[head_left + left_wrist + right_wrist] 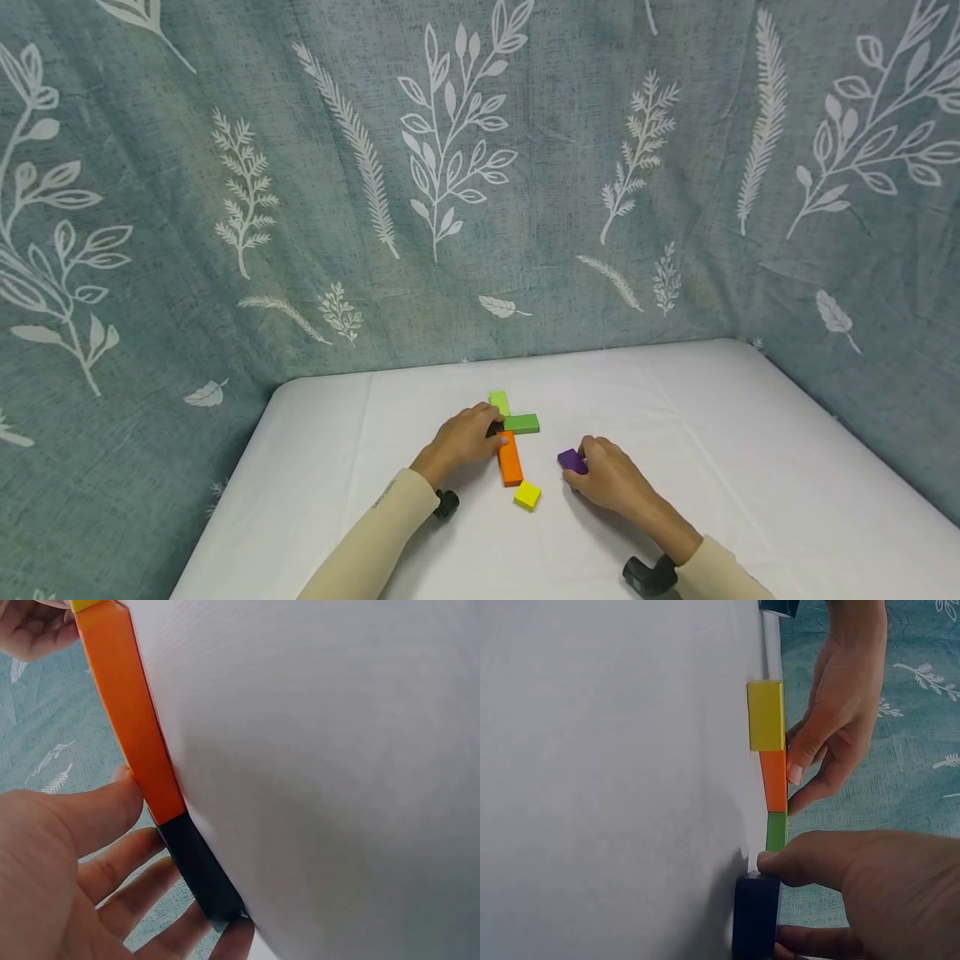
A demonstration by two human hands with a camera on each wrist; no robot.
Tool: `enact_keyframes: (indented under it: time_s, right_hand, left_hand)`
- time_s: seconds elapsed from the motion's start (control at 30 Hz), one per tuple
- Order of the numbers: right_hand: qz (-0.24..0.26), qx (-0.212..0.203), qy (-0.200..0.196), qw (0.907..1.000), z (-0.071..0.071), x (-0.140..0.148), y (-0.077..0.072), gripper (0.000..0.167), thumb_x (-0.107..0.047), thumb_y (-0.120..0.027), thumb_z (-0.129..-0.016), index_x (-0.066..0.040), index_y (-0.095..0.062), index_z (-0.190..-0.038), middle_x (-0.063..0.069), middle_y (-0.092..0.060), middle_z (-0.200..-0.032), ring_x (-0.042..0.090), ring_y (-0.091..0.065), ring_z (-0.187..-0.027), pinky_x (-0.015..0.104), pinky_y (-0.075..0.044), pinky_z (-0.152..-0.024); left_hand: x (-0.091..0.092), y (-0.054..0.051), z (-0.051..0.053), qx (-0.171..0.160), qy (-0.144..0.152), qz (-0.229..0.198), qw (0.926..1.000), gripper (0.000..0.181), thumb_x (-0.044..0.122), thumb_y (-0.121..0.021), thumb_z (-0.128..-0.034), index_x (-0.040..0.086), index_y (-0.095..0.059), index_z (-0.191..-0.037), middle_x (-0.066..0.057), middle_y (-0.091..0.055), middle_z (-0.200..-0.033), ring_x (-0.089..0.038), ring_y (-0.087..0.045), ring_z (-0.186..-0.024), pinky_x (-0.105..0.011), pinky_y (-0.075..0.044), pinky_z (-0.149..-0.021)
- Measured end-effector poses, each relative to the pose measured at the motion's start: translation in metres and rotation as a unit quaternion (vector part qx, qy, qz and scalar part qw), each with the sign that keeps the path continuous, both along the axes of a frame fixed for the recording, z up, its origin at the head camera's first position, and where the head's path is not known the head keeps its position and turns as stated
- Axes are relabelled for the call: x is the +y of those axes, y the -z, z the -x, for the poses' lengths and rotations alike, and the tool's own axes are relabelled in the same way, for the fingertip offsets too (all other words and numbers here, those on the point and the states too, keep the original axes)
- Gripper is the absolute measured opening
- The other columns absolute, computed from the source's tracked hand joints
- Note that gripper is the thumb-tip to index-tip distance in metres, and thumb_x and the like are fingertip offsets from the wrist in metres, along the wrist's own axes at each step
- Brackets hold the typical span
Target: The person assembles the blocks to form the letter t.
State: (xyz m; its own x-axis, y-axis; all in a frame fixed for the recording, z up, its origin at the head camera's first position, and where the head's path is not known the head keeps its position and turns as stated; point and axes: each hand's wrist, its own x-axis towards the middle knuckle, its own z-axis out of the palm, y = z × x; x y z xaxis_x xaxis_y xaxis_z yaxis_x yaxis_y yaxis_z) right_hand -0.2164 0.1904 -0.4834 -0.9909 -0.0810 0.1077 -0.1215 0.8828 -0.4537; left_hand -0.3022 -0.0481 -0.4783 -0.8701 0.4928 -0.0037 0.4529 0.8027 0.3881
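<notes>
My left hand [468,437] bends over a black block [201,870]. In the left wrist view its fingers curl along that block, while the thumb touches the side of an orange block [510,461]. Black and orange meet end to end. A green block [522,424] lies crosswise beyond the orange one, and a light green block [498,403] extends farther back. At the orange block's near end sits a yellow block [527,496]. To the right, my right hand [611,477] pinches a purple block [572,462], which looks dark blue in the right wrist view.
A white cloth [750,467] covers the table beneath the blocks. Behind it and along both sides hangs a blue-green curtain [555,250] with white leaf prints. Dark wrist straps with cameras [651,577] sit at both sleeves.
</notes>
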Motion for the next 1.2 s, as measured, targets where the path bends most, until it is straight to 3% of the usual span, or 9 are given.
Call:
enact_keyframes:
  time_s: [0.17,0.4,0.6,0.9,1.2]
  right_hand:
    - [-0.005,-0.005,-0.006,1.0000,0.000,0.002,-0.003,0.031,-0.017,-0.079,-0.081,0.002,-0.066,-0.101,0.008,-0.061,-0.087,0.016,-0.054,-0.073,0.032,-0.051,-0.067]
    - [-0.031,0.023,-0.033,0.9987,-0.003,0.007,-0.017,0.030,-0.018,-0.081,-0.080,-0.006,-0.070,-0.106,0.004,-0.063,-0.093,0.016,-0.057,-0.081,0.037,-0.051,-0.073]
    - [-0.024,-0.004,-0.083,0.9963,-0.006,0.012,-0.024,0.028,-0.014,-0.081,-0.080,-0.012,-0.073,-0.107,-0.002,-0.063,-0.095,0.015,-0.054,-0.087,0.040,-0.050,-0.080]
    - [-0.036,0.025,-0.202,0.9783,-0.009,0.020,-0.025,0.028,-0.012,-0.080,-0.082,-0.012,-0.075,-0.110,0.000,-0.065,-0.100,0.014,-0.054,-0.091,0.039,-0.049,-0.081]
    - [-0.065,0.013,-0.233,0.9702,-0.010,0.019,-0.024,0.030,-0.016,-0.079,-0.084,-0.013,-0.075,-0.114,-0.004,-0.065,-0.103,0.012,-0.057,-0.094,0.034,-0.050,-0.081]
  left_hand:
    - [0.001,0.000,0.001,0.002,-0.002,0.003,1.0000,0.041,0.037,-0.063,-0.0988,0.016,-0.061,-0.134,-0.004,-0.055,-0.143,-0.024,-0.055,-0.127,-0.043,-0.046,-0.107]
    - [0.002,0.001,0.002,0.004,-0.005,0.007,1.0000,0.041,0.037,-0.063,-0.0987,0.016,-0.061,-0.134,-0.003,-0.055,-0.143,-0.024,-0.055,-0.127,-0.043,-0.046,-0.107]
    - [0.002,0.002,0.002,0.004,-0.007,0.005,1.0000,0.041,0.038,-0.063,-0.0986,0.017,-0.061,-0.133,-0.003,-0.056,-0.141,-0.023,-0.056,-0.125,-0.042,-0.047,-0.106]
    - [0.001,0.005,0.002,0.010,-0.005,-0.002,0.9999,0.038,0.037,-0.064,-0.0982,0.016,-0.062,-0.130,-0.002,-0.059,-0.135,-0.022,-0.059,-0.118,-0.041,-0.049,-0.102]
    - [0.002,0.004,0.003,0.013,-0.002,-0.002,0.9999,0.038,0.037,-0.064,-0.0983,0.016,-0.062,-0.129,-0.002,-0.059,-0.136,-0.022,-0.058,-0.118,-0.041,-0.049,-0.102]
